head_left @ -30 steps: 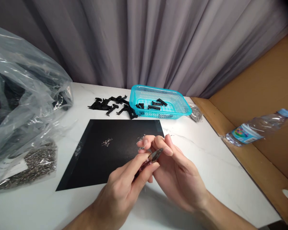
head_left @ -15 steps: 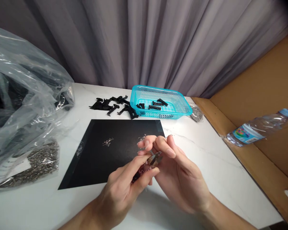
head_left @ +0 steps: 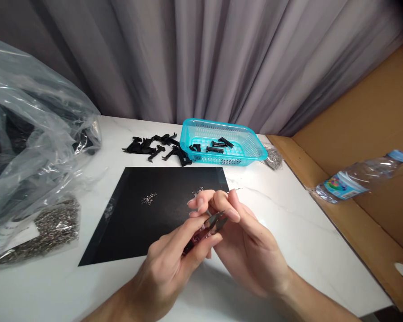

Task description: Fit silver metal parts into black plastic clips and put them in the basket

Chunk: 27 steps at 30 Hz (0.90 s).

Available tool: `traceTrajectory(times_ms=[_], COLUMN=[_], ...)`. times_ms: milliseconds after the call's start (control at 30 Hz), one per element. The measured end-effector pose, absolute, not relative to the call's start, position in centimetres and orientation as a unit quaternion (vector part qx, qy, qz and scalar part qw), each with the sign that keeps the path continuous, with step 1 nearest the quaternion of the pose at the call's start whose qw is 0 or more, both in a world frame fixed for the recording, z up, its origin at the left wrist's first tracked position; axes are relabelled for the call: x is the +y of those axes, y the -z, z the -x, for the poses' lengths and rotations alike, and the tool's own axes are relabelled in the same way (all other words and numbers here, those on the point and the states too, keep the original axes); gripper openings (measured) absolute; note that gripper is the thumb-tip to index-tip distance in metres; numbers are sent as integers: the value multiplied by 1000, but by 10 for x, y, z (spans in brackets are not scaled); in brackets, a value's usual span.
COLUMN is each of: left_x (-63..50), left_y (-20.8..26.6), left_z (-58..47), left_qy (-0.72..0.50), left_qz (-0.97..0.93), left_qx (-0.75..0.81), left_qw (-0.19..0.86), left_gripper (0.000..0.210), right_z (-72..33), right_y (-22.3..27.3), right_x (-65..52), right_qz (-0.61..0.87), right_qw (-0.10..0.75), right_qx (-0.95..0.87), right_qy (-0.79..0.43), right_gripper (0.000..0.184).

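My left hand (head_left: 177,255) is closed around small thread snips with a dark reddish handle and two metal blades (head_left: 215,222), which point up and to the right. My right hand (head_left: 251,246) faces it, palm turned inward, fingers bent and bunched together at the blade tips. What those fingers pinch, if anything, is hidden. Beyond the hands lies a black mat (head_left: 130,228). On it rest a small heap of thin metal springs or wire pieces (head_left: 148,198) and a second heap (head_left: 197,192), partly covered by my right fingers.
Behind the mat stands a blue plastic basket (head_left: 262,153) with several black parts (head_left: 215,150); more black plastic parts (head_left: 139,146) lie beside it. Bags of metal pieces sit left (head_left: 58,223) and right (head_left: 273,158). A bottle (head_left: 349,183) lies by the cardboard (head_left: 356,112).
The whole view has shifted slightly, so things appear a little further left. Both hands keep nearly the same pose, and the snips' blades show more clearly between them.
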State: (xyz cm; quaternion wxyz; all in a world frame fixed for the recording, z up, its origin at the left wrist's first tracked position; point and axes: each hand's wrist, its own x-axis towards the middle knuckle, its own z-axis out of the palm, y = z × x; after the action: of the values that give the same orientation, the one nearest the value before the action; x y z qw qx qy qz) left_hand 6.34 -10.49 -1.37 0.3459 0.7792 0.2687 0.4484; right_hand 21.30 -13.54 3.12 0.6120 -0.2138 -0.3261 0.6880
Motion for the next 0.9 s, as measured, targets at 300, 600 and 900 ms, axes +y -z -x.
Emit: traceTrajectory(times_ms=[300,600,900], left_x=[-104,-105,-102], left_y=[18,20,15], left_z=[-65,-64,-64], left_qy=[-465,-466,-462], left_qz=[-783,-794,-790], left_qx=[257,252,243], left_qw=[323,298,322], left_gripper=[16,25,11], right_z=[-213,-213,-213], right_y=[-31,-31,-32], right_x=[-135,-133,-133], right_qz=[228,230,201], right_qw=[610,609,610], right_qx=[-317,-295,-301], right_qy=[-689,-699,-704], right_gripper=[43,44,44])
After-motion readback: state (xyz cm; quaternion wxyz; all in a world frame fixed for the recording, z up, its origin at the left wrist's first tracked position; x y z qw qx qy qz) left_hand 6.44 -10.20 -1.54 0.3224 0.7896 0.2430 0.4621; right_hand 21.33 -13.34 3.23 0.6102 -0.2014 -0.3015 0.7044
